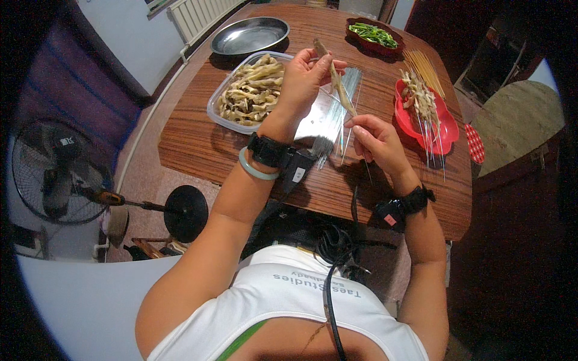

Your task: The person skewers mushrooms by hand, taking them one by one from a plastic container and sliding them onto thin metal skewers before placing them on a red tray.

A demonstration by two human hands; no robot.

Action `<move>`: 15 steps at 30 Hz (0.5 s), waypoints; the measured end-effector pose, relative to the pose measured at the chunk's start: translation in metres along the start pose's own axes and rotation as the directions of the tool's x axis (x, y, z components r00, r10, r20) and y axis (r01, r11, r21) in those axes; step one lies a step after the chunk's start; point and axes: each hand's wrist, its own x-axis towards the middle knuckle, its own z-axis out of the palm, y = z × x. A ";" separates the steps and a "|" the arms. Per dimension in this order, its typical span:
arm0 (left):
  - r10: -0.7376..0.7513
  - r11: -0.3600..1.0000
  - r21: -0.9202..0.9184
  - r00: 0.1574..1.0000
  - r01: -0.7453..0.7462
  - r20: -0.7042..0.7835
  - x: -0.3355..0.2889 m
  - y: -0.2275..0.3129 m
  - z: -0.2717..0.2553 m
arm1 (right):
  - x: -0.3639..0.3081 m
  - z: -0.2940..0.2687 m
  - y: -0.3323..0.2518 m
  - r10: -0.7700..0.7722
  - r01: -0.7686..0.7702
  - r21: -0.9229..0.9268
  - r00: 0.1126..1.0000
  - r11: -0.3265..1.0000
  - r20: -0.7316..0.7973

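Note:
A long, limp grey-tan strip (338, 81), which looks like torn oyster mushroom, stretches between my hands above the table. My left hand (304, 79) pinches its upper part between thumb and fingers. At the strip's lower end, my right hand (377, 142) has its fingers closed on a thin metal skewer, whose shaft (368, 171) runs down below the hand. Behind and beneath the hands lies a bundle of metal skewers (325, 144). Left of my left hand, a clear plastic tub (212, 114) holds a heap of similar strips (253, 90).
A red dish (447, 133) at the right holds loaded skewers (418, 99), their metal ends over its near rim. Wooden sticks (426, 69) lie behind it. Farther back stand a steel bowl (250, 36) and a dark dish of green vegetables (373, 35). A fan (57, 171) stands left.

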 end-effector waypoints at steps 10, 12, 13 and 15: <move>-0.032 0.999 -0.017 0.999 0.032 0.031 -0.002 -0.002 0.002 | -0.001 -0.003 0.004 -0.009 0.008 0.016 1.000 1.000 0.022; -0.029 0.999 -0.020 0.999 0.029 0.018 -0.001 -0.002 0.001 | -0.001 -0.003 0.005 0.013 -0.013 -0.002 1.000 1.000 0.009; -0.020 1.000 -0.018 1.000 0.020 0.001 0.000 -0.001 -0.001 | 0.001 -0.002 0.005 0.012 -0.012 0.016 1.000 1.000 0.014; 0.003 0.999 -0.045 1.000 -0.004 -0.010 0.000 0.000 -0.003 | 0.003 0.000 0.005 0.015 -0.016 0.023 0.999 1.000 0.035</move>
